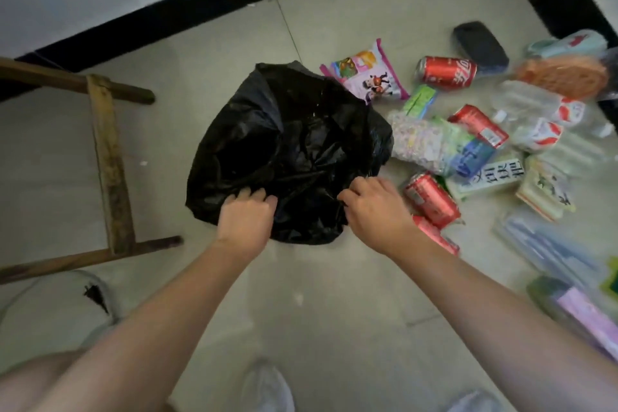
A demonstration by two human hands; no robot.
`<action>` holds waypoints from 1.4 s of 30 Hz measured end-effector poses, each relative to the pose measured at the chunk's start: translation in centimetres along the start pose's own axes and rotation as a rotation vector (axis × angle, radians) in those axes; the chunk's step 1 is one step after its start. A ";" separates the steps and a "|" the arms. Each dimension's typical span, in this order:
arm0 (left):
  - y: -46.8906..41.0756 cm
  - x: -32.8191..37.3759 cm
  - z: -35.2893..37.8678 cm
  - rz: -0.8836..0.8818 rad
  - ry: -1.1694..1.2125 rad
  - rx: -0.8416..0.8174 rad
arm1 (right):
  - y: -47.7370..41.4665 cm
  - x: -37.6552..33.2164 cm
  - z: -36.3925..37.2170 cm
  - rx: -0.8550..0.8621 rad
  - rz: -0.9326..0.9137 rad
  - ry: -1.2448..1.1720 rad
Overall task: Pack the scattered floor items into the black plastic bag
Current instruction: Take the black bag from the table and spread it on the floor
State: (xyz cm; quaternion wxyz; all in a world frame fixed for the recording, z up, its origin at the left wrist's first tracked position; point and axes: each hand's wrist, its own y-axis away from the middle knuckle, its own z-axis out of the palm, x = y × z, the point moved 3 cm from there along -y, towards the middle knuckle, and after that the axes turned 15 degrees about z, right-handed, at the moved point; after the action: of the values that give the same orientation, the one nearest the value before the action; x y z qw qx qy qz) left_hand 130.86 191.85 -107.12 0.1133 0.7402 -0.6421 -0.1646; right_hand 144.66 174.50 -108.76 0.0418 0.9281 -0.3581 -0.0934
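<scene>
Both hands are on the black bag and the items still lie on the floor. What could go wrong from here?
1. The black bag lies crumpled with no clear mouth showing; items may miss or need a re-grip by the left hand and right hand.
2. The red cans lie on their sides close to the right hand, so a nudge could roll them away.

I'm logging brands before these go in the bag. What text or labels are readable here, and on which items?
White script logo, seemingly Coca-Cola's: on the far red can, sideways and blurred.
Large dark Chinese characters: on the white carton; too blurred to quote.
White lettering: on the blue-and-green pack; unreadable.
Label panel: on the middle red can; too small.
Cartoon snack packet: pictures only, print illegible.
Black plastic bag: none.
</scene>
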 end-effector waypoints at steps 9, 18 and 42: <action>-2.2 -0.1 -1.7 0.142 0.006 0.314 | -1.7 2.8 2.5 0.035 0.040 0.063; -9.1 4.0 -9.1 0.342 -0.247 0.354 | 2.5 7.3 1.4 0.156 0.025 0.133; -2.5 5.9 13.5 -0.347 0.342 -0.197 | 2.9 2.6 12.5 -0.311 0.162 0.141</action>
State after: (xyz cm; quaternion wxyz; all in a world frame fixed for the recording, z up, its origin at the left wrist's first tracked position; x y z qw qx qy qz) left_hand 128.60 187.00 -121.03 0.2619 0.8416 -0.4580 -0.1156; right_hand 142.09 170.42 -120.97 0.2172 0.8827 -0.4092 -0.0789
